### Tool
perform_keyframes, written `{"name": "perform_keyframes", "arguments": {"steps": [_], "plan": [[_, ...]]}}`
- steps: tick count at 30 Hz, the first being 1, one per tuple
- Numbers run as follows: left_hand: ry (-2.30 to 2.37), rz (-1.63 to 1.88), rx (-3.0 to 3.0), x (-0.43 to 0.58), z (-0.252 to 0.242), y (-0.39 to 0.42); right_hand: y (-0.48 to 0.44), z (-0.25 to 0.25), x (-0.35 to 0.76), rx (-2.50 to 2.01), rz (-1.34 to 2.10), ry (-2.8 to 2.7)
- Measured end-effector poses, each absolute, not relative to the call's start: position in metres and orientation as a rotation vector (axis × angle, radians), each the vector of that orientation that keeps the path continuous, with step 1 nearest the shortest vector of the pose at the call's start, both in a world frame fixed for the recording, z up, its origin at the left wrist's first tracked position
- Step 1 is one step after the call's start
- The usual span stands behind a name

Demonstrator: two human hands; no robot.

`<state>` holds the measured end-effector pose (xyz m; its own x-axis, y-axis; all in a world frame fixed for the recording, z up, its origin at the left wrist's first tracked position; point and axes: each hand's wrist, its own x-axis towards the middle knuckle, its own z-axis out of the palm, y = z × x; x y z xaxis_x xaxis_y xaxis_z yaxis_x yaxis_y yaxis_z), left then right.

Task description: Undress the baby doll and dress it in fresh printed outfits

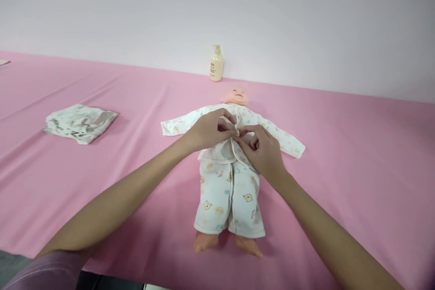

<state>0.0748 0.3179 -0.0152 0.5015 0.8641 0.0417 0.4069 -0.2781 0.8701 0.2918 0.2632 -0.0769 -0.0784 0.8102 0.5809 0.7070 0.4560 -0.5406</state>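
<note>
A baby doll lies on its back with its feet toward me. It wears a white printed pajama top and matching pajama pants; its arms are spread inside the long sleeves. Over the chest, my left hand pinches the front edge of the top between thumb and fingers. My right hand grips the opposite front edge, its fingertips meeting those of the left. Below that point the top's front hangs apart. Whatever fastener sits between the fingertips is too small and covered to make out.
A cream pump bottle stands against the wall behind the doll's head. To the left lies a folded patterned cloth. A pink sheet covers the table, and a pale flat object shows at the far left edge.
</note>
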Motion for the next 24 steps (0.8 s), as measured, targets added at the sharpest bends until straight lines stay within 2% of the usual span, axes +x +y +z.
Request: {"name": "perform_keyframes", "arguments": {"steps": [10,24], "plan": [[1.264,0.584,2.109,0.078,-0.012,0.304,0.262,-0.078,0.290,-1.228,0.133,-1.826],[1.071,0.581,1.926,0.074,-0.019,0.324,0.265,-0.081,0.291,-1.188,0.128,-1.809]]}}
